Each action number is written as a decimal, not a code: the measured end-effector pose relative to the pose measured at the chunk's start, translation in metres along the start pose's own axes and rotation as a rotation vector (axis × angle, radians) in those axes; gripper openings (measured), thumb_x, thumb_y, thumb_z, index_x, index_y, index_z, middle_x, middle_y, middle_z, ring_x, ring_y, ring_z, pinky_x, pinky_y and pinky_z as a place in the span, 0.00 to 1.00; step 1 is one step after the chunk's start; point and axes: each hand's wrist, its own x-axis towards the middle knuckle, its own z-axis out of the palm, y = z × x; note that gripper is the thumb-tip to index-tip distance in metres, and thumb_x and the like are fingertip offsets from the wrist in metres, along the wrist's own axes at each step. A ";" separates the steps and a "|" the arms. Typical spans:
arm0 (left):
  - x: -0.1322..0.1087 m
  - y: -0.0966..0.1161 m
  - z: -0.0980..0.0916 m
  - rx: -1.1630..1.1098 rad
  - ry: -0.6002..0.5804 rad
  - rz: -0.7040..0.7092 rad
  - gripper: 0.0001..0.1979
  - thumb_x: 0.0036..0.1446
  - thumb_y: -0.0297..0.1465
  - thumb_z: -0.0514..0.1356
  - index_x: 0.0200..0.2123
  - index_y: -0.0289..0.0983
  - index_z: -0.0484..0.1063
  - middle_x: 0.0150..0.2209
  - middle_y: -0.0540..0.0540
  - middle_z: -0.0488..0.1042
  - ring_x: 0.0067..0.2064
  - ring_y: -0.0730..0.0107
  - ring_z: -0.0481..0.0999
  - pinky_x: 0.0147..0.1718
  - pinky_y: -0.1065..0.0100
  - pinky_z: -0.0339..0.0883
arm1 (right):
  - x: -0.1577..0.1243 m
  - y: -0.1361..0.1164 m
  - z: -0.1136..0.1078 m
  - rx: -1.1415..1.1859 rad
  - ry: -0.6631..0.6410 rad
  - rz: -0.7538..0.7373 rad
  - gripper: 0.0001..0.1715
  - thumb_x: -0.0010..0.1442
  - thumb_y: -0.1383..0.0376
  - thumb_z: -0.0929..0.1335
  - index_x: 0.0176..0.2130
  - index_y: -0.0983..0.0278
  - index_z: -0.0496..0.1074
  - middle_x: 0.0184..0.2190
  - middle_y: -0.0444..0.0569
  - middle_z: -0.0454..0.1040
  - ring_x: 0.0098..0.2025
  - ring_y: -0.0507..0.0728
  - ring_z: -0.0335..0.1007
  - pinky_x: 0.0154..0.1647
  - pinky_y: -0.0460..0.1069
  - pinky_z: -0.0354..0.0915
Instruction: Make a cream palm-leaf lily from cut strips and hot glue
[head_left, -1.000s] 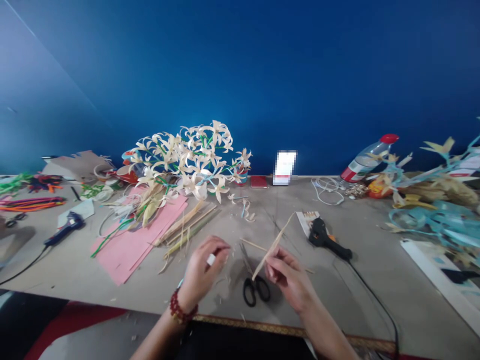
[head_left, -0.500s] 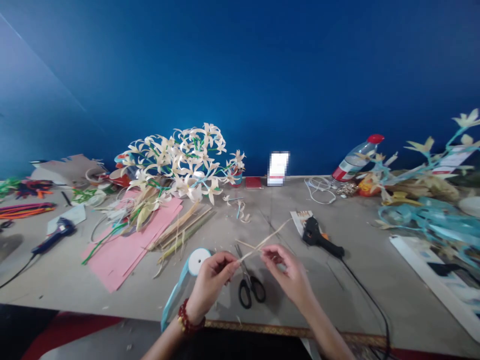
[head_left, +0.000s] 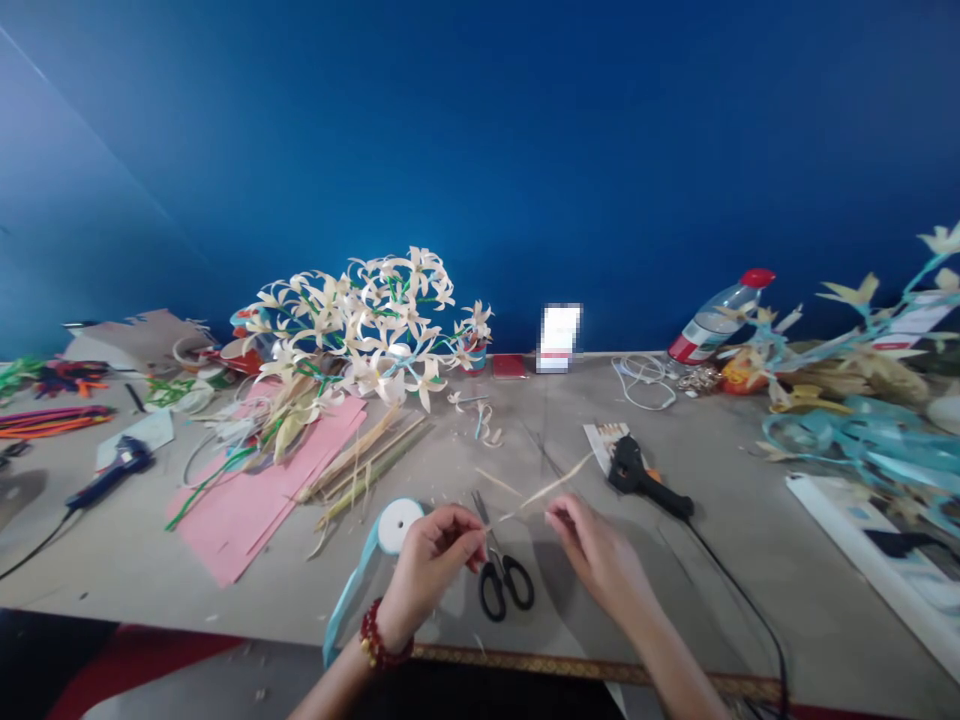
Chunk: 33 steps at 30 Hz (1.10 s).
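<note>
A thin, pale straw-like strip slants up and to the right over the grey table. Its near end is pinched between the thumb and forefinger of my left hand, which wears a red bead bracelet. My right hand hovers just below the strip, fingers curled and fingertips close together; whether anything is between them is hidden. Black-handled scissors lie between my hands, blades pointing away. A shorter strip rests beyond the blades. A white spool of light-blue ribbon sits beside my left hand.
A black glue gun lies to the right, its cord trailing forward. Pink sheets and dried stalks spread left, near a blue glue gun. Behind are white artificial flowers, a lit phone and a bottle.
My right hand has moved right and slightly down, away from the strip's middle. My left hand keeps its pinch, shifted slightly right. The strip's far end now reaches farther right.
</note>
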 end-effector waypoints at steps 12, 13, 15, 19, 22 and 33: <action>0.003 0.007 0.009 0.169 -0.022 0.067 0.10 0.57 0.35 0.61 0.28 0.34 0.71 0.21 0.48 0.74 0.23 0.73 0.72 0.25 0.72 0.65 | -0.004 -0.057 0.016 0.531 -0.198 0.008 0.16 0.70 0.57 0.59 0.35 0.61 0.67 0.27 0.43 0.68 0.29 0.53 0.64 0.33 0.45 0.59; 0.002 0.006 0.009 0.205 -0.015 0.075 0.10 0.57 0.34 0.61 0.28 0.34 0.72 0.21 0.48 0.74 0.23 0.73 0.72 0.25 0.72 0.65 | -0.003 -0.056 0.016 0.511 -0.188 0.013 0.16 0.70 0.57 0.59 0.34 0.61 0.68 0.26 0.42 0.68 0.28 0.53 0.63 0.32 0.45 0.59; 0.002 0.005 0.008 0.250 -0.006 0.080 0.10 0.57 0.33 0.60 0.27 0.34 0.72 0.21 0.48 0.75 0.23 0.72 0.72 0.25 0.73 0.65 | -0.002 -0.055 0.015 0.473 -0.180 0.019 0.17 0.69 0.56 0.60 0.32 0.61 0.68 0.25 0.42 0.68 0.28 0.53 0.63 0.32 0.45 0.58; 0.002 0.003 0.009 0.129 -0.072 0.053 0.10 0.56 0.35 0.61 0.28 0.34 0.71 0.21 0.48 0.75 0.23 0.72 0.72 0.25 0.73 0.65 | 0.001 -0.056 0.013 0.502 -0.183 0.034 0.21 0.69 0.55 0.60 0.28 0.62 0.67 0.23 0.42 0.67 0.27 0.53 0.63 0.32 0.46 0.58; 0.002 0.003 0.010 0.078 -0.108 0.051 0.10 0.57 0.35 0.60 0.29 0.34 0.72 0.22 0.48 0.75 0.23 0.72 0.72 0.25 0.73 0.66 | 0.000 -0.057 0.013 0.576 -0.170 0.058 0.22 0.68 0.53 0.61 0.26 0.62 0.66 0.21 0.41 0.64 0.26 0.53 0.61 0.30 0.45 0.57; -0.001 0.002 0.010 0.402 -0.061 0.189 0.10 0.60 0.28 0.56 0.26 0.36 0.71 0.24 0.47 0.76 0.26 0.69 0.74 0.28 0.72 0.65 | 0.001 -0.051 0.024 0.684 -0.237 0.153 0.29 0.63 0.44 0.63 0.25 0.64 0.69 0.16 0.40 0.61 0.20 0.50 0.57 0.24 0.45 0.53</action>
